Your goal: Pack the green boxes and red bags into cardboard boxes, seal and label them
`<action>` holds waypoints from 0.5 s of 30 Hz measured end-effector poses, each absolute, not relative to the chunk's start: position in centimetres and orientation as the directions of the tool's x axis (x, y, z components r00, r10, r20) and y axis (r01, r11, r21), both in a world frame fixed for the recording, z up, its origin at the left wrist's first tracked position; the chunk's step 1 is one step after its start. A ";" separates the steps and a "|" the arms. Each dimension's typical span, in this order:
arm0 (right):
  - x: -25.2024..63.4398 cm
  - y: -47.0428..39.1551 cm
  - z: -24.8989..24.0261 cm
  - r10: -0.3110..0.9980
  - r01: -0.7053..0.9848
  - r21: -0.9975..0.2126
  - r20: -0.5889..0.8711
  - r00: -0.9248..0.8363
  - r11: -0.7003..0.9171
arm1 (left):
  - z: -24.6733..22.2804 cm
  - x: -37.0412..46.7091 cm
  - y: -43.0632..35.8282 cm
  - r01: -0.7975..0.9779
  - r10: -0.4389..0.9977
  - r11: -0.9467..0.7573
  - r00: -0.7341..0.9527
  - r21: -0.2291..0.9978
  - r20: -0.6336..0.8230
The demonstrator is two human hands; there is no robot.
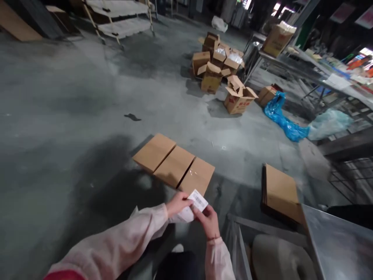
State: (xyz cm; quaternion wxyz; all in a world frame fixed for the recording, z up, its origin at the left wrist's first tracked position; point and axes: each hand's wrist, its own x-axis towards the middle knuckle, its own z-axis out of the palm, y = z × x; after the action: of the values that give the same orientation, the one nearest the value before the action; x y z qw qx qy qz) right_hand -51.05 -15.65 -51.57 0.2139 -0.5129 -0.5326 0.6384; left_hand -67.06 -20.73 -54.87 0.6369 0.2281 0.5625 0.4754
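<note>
A white barcode label [198,200] is pinched at its lower edge between the fingertips of both my hands. My left hand [177,204] is closed on its left side, and my right hand [209,221] is closed at its lower right corner. Below the label hangs white paper [185,216], partly hidden by my fingers; I cannot tell whether the two are joined. Just beyond my hands, three closed cardboard boxes stand in a row on the floor: the left box [155,151], the middle box [175,165] and the right box [198,175], which has shiny tape on top.
Flat cardboard sheets [281,190] lean by a metal table [340,233] at my right, with a large pale roll [281,256] beneath. Several open cartons [211,79] stand farther off. A blue plastic bag [287,122] lies near a long workbench [309,72]. A shelf rack [122,27] is at the back.
</note>
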 end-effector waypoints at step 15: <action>-52.6 1.8 -71.5 0.885 0.519 -0.776 0.107 -0.453 0.359 | -74.6 -65.0 -16.0 -0.523 0.893 0.374 -0.022 0.766 -0.450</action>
State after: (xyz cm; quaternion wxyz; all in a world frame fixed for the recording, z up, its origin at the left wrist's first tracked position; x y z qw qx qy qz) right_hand -52.65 1.84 -71.52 0.2663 -0.4499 -0.7802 0.3434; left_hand -64.96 -16.00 -74.57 0.6729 0.1907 0.4838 0.5261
